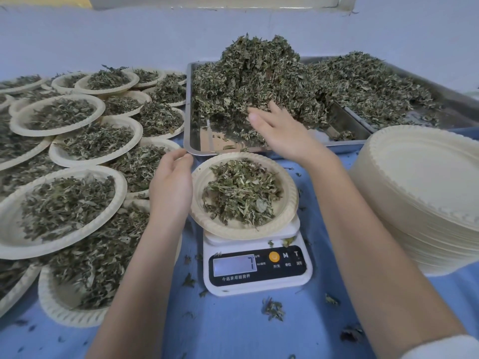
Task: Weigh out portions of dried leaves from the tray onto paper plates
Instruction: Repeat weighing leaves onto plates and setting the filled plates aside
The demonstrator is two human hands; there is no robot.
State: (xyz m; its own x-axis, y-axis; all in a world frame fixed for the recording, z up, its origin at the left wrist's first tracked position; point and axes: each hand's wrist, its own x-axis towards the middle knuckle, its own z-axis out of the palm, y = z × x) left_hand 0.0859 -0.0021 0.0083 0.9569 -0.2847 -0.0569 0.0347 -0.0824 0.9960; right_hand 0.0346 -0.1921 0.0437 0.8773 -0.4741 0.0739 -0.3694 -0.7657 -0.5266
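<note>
The scale (pixel 256 265) shows a blurred reading, perhaps a 7. The right hand (pixel 281 132) has its fingertips buried in the heaped leaves (pixel 259 73). The tray (pixel 190 120) and plate stack (pixel 425 193) run past the right edge.

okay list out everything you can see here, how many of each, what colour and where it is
metal tray: one, silver, back centre.
second tray: one, silver, back right, beside the first.
dried leaves: a large green-grey heap across both trays.
kitchen scale: one, white with a black panel, front centre; the display is too blurred to be sure of.
plate on the scale: one, cream, holding a small pile of leaves.
filled plates: well over a dozen, cream, overlapping on the left.
stack of empty plates: one tall stack, cream, right.
tablecloth: blue, strewn with loose leaf bits.
wall: pale, behind.
left hand: at the left rim of the plate on the scale.
right hand: fingers straight, reaching into the heap.
</note>
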